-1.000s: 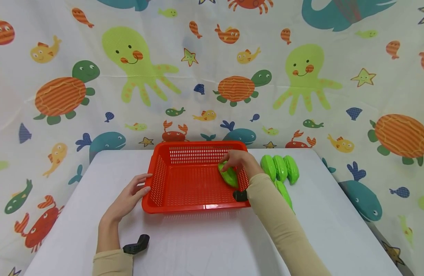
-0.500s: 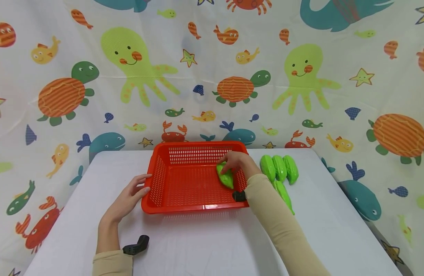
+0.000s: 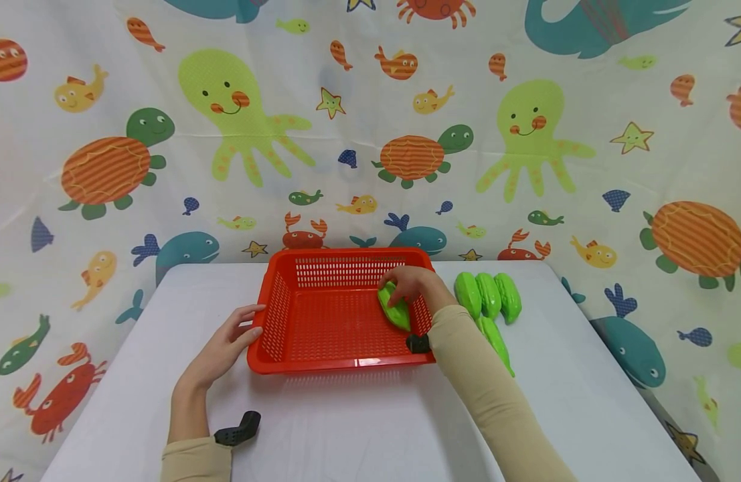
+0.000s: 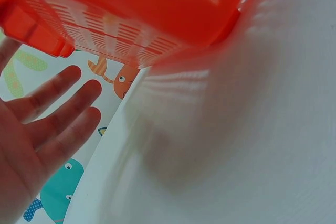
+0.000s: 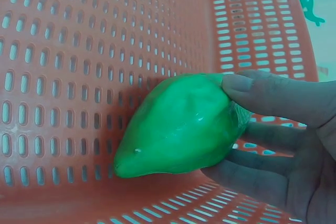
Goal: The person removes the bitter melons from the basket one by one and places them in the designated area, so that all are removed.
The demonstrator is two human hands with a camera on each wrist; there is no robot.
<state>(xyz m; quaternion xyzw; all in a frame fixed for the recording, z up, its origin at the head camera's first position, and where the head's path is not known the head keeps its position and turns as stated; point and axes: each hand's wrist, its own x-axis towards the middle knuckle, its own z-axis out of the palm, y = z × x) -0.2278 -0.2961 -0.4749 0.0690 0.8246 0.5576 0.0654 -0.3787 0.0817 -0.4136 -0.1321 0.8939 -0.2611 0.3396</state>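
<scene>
Inside the red plastic basket (image 3: 328, 365), at its right end, my right hand (image 3: 409, 281) grips a glossy green fruit (image 3: 395, 309) that tapers to a point. The right wrist view shows the thumb on one side of this green fruit (image 5: 181, 129) and fingers (image 5: 252, 179) on the other, with the pointed end facing away from the palm. My left hand (image 3: 228, 345) is at the basket's left side, fingertips right at the rim. In the left wrist view its fingers (image 4: 65, 108) are spread and nearly straight beside the slotted wall.
To the right of the basket, three similar green fruits (image 3: 489, 294) lie side by side on the white table (image 3: 358, 428). Another green fruit (image 3: 495, 343) lies in front of them, partly behind the right sleeve (image 3: 484, 381). A cloth printed with sea animals (image 3: 358, 134) hangs behind the table.
My right hand has shifted slightly left with the green fruit, whose pointed end has swung a little left, away from the basket's right wall. The left hand stays at the rim.
</scene>
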